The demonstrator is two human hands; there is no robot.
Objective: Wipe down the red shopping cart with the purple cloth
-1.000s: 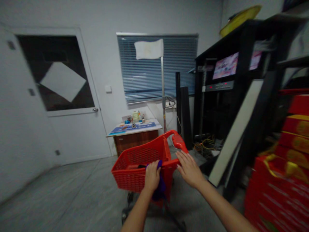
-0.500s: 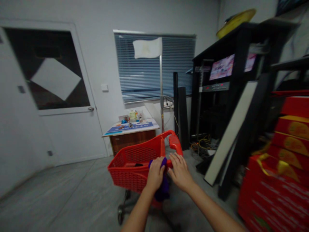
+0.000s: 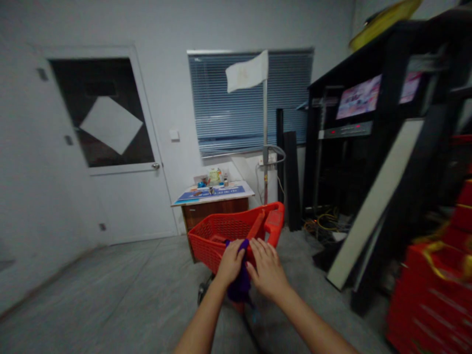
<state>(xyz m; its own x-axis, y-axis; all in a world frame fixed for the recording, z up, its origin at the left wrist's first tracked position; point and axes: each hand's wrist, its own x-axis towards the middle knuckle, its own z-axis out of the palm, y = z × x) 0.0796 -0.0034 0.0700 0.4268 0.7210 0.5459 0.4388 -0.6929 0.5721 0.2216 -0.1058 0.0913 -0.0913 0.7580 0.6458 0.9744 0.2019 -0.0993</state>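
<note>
A small red shopping cart (image 3: 210, 246) with a perforated plastic basket stands in front of me. A purple cloth (image 3: 239, 285) hangs over its near rim. My left hand (image 3: 231, 263) is closed over the cloth at that rim. Just to its right, my right hand (image 3: 267, 265) has its fingers curled over the cart's red edge, close to the handle (image 3: 275, 223). The fingertips of both hands are partly hidden on the far side of the rim. Below the basket, part of a dark wheel (image 3: 202, 292) shows beside my left forearm.
Behind the cart stands a wooden cabinet (image 3: 216, 211) with a printed board (image 3: 212, 192) and small items on top. A pole with a white flag (image 3: 247, 73) rises beside it. Leaning panels (image 3: 376, 206), a black rack (image 3: 376, 64) and red boxes (image 3: 420, 295) line the right. A white door (image 3: 129, 201) is at left.
The view has swung left, so the room appears shifted right. The cart has turned slightly, its basket looking shorter and its handle nearer side-on. Both hands stay at the rim.
</note>
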